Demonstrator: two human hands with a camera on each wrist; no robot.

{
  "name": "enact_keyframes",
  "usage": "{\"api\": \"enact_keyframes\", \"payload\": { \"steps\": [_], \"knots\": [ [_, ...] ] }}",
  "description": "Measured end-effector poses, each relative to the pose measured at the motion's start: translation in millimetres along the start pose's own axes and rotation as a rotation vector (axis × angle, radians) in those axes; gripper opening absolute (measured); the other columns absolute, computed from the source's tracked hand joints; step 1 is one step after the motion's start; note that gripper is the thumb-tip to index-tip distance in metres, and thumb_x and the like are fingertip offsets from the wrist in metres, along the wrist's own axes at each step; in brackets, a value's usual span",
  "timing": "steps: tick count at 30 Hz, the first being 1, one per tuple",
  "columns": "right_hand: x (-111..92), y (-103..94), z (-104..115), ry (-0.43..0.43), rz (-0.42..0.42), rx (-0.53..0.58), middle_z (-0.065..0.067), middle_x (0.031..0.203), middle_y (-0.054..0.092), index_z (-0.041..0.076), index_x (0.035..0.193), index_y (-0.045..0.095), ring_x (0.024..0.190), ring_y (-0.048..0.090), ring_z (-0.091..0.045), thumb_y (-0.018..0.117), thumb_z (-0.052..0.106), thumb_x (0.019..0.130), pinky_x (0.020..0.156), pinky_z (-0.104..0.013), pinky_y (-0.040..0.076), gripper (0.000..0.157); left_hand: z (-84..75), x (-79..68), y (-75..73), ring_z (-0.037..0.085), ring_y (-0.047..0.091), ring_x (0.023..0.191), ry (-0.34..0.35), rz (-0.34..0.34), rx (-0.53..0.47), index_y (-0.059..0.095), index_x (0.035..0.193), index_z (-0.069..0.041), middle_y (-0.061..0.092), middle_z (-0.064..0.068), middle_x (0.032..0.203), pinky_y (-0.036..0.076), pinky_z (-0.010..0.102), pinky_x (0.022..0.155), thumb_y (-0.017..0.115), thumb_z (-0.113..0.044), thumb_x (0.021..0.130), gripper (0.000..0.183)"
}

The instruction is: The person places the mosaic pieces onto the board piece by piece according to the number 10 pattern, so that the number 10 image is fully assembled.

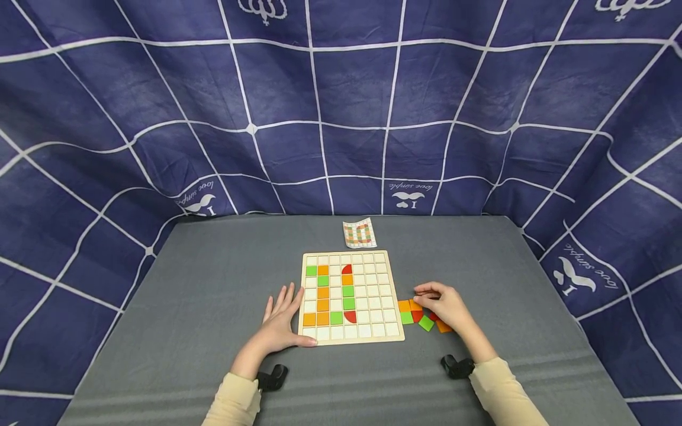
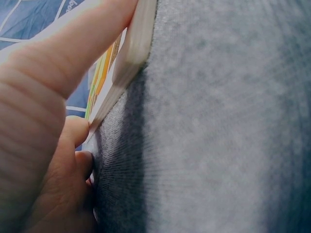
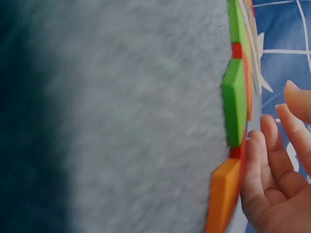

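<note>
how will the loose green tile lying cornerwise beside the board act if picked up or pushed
The green tile is probably stiff, given its thick, crisp edges. Being small beside the right hand, it is likely light. Lying flat with straight sides, it should slide rather than roll.

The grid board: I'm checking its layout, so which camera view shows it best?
The head view: almost the whole grid board shows from above, with the tiles on it. The left wrist view shows mainly a corner and edges, close up; the right wrist view, at most an unclear sliver.
</note>
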State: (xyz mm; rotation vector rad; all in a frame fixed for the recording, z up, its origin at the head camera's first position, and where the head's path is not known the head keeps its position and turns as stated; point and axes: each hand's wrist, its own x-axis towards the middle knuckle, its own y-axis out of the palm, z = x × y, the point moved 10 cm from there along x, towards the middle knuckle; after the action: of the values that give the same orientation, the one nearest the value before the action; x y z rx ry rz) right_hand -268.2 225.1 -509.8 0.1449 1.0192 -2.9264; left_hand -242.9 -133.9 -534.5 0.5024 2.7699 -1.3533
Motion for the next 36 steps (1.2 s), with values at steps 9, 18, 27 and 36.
{"api": "enact_keyframes", "payload": {
  "steps": [9,18,27,36],
  "knots": [
    [-1.0,4.7,-0.7,-0.054,0.044,-0.096,-0.010,0.111,0.068,0.007,0.110,0.074,0.099,0.064,-0.024,0.082,0.017,0.080,0.085,-0.037,0.053,0.032,0.4,-2.7,-0.4,0.040,-0.001,0.153,0.009,-0.010,-0.004,0.018,0.157,-0.005,0.006,0.021,0.165,-0.006,0.060,0.120,0.092,-0.050,0.058,0.132],
    [-1.0,11.9,1.8,-0.086,0.102,-0.142,-0.006,0.106,0.064,0.009,0.109,0.073,0.096,0.057,-0.019,0.084,0.015,0.077,0.078,-0.030,0.050,0.034,2.2,-3.0,1.3,0.039,-0.002,0.153,0.002,0.003,-0.005,0.016,0.158,-0.006,0.004,0.020,0.165,-0.007,0.059,0.120,0.092,-0.051,0.058,0.132],
    [-2.6,11.7,5.1,-0.071,0.084,-0.185,-0.005,0.097,0.061,0.009,0.105,0.073,0.087,0.056,-0.016,0.084,0.011,0.076,0.076,-0.030,0.049,0.031,0.1,-2.3,0.1,0.040,-0.002,0.153,-0.003,-0.010,-0.002,0.018,0.157,-0.005,0.005,0.020,0.165,-0.007,0.060,0.120,0.093,-0.050,0.058,0.132],
    [-3.8,10.9,7.7,-0.096,0.084,-0.159,-0.004,0.094,0.061,0.006,0.103,0.075,0.081,0.056,-0.012,0.084,0.006,0.075,0.067,-0.021,0.049,0.029,0.6,-0.5,1.1,0.039,-0.002,0.153,-0.002,0.004,0.013,0.017,0.158,-0.006,0.005,0.020,0.165,-0.007,0.060,0.120,0.092,-0.050,0.059,0.131]
  ]
}}
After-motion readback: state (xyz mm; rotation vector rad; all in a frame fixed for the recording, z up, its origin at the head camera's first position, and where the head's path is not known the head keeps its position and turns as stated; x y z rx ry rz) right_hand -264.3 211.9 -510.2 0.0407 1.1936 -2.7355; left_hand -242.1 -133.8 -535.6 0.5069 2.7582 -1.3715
